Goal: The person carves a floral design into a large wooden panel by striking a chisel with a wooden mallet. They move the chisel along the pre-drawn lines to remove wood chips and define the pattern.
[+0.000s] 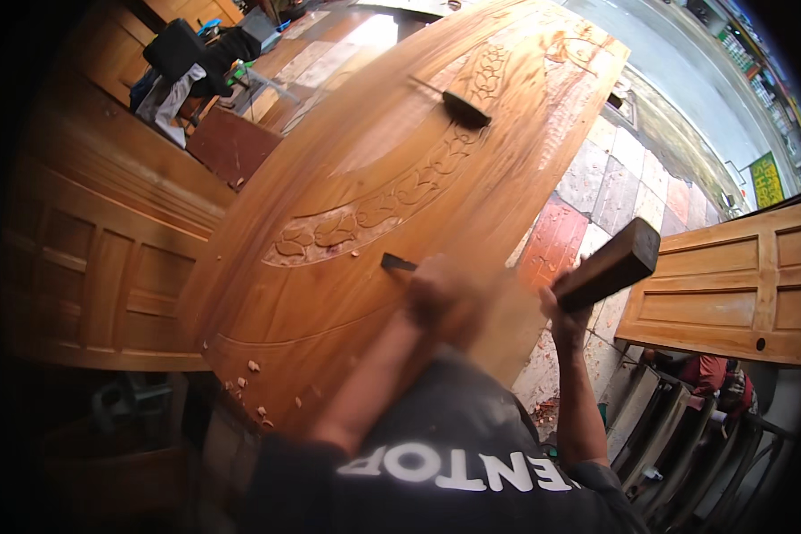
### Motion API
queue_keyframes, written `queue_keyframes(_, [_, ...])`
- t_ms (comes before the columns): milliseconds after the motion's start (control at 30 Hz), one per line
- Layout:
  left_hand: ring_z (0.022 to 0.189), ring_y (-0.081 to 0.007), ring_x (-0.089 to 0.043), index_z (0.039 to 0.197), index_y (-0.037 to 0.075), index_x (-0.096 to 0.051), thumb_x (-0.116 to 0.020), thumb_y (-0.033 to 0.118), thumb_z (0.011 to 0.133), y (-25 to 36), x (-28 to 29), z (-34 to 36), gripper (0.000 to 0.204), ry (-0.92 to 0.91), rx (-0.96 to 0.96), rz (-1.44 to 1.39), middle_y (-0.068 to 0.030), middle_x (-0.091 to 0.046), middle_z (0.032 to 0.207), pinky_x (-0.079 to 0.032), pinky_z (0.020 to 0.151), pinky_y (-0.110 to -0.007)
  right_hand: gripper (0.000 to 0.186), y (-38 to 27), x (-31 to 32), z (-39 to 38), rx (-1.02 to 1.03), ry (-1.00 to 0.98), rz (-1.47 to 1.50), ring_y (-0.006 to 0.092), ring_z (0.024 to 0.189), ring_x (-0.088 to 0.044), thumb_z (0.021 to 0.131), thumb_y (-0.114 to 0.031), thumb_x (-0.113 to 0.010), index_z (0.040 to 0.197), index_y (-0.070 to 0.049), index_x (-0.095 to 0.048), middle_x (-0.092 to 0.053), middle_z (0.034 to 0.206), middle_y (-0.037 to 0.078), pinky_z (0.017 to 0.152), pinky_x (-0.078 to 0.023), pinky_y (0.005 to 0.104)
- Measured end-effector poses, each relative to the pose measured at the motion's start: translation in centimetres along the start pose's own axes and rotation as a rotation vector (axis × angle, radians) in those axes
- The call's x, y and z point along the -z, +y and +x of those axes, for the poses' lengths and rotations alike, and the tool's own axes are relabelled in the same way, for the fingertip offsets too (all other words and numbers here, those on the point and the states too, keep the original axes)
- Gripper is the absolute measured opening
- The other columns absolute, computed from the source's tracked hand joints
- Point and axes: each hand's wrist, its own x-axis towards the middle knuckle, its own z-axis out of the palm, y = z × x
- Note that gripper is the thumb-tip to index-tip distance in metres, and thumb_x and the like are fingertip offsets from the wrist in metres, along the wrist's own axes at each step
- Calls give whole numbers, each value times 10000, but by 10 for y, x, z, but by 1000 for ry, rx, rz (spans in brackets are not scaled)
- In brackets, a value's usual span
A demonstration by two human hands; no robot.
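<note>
A large wooden door panel with a curved band of carved leaves lies in front of me. My left hand, smeared by motion, is closed around a chisel. Its dark flat blade points left, just below the carved band; the handle is hidden in the blur. To the right, my right hand grips a blocky wooden mallet, raised beside the panel's right edge. A dark-headed brush rests on the panel, across the upper carving.
Wood chips lie at the panel's near left corner. Other panelled doors stand at left and right. A tiled floor strewn with shavings runs along the right, and a road lies beyond. A black chair is at upper left.
</note>
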Motion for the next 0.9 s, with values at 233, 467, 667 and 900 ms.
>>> queue_keyframes(233, [698, -267, -605, 997, 138, -626, -752, 165, 839, -6, 17, 8, 204, 72, -233, -141, -45, -538, 781, -507, 630, -408, 615, 27, 48, -89, -98, -67, -183, 122, 787, -612, 764, -8, -849, 1268, -74, -502, -593, 911, 12, 733, -535, 300])
queue_keyframes(467, [688, -266, -604, 977, 139, -614, -765, 140, 801, -45, -11, 41, 232, 57, -282, -172, -49, -542, 791, -499, 621, -401, 594, 12, 45, -101, -80, -36, -303, 148, 837, -637, 768, -16, -857, 1256, -65, -521, -623, 961, 39, 782, -545, 313])
queue_keyframes(667, [667, -256, -625, 942, 138, -626, -766, 123, 786, -39, -2, 51, 210, 193, -200, -266, -44, -593, 789, -500, 603, -385, 541, -18, 27, -70, 104, -134, -511, 177, 871, -656, 755, -16, -876, 1191, -43, -558, -642, 984, 58, 810, -552, 342])
queue_keyframes(900, [630, -230, -614, 888, 139, -654, -752, 107, 802, -47, 5, 51, 134, 250, -207, -380, -27, -596, 756, -486, 575, -362, 660, -23, 3, -43, 268, -286, -486, 221, 1041, -571, 845, -57, -810, 1368, -83, -409, -574, 1106, 97, 1016, -472, 402])
